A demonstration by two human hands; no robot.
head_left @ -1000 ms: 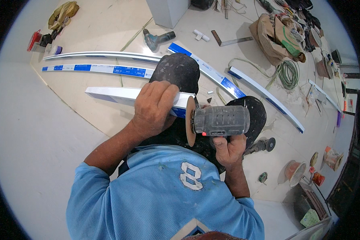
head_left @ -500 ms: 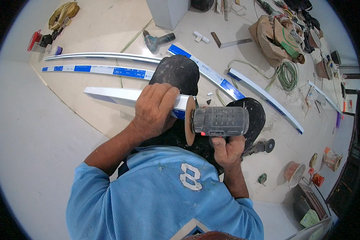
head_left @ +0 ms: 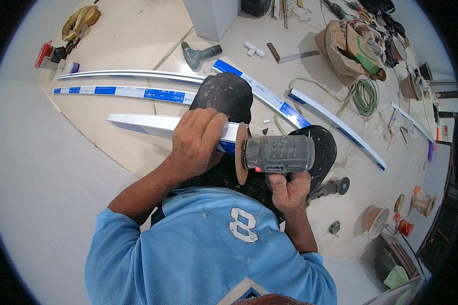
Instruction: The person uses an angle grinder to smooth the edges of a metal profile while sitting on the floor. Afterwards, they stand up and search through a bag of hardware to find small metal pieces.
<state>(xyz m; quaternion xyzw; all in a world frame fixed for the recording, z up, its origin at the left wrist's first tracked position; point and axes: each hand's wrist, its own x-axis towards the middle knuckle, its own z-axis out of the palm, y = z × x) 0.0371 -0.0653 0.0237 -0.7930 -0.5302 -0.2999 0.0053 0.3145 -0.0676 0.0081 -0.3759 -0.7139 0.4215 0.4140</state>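
Observation:
My left hand (head_left: pixel 196 140) grips a long white profile strip (head_left: pixel 142 124) with blue film at its near end, holding it across my dark-trousered knee (head_left: pixel 229 94). My right hand (head_left: pixel 287 190) holds a grey angle grinder (head_left: pixel 277 154) from below. Its round cutting disc (head_left: pixel 240 152) stands upright against the end of the strip, right beside my left hand's fingers. My blue shirt (head_left: pixel 208 249) fills the lower middle of the view.
More white strips with blue film (head_left: pixel 124 92) (head_left: pixel 336 124) lie on the pale floor. A cordless drill (head_left: pixel 201 53), a coiled green cable (head_left: pixel 364 96), a brown bag (head_left: pixel 348 48), a second grinder (head_left: pixel 331 188) and small buckets (head_left: pixel 374 219) lie around.
The grinder and both hands keep almost the same place; the disc stays at the strip's end. Nothing else has moved.

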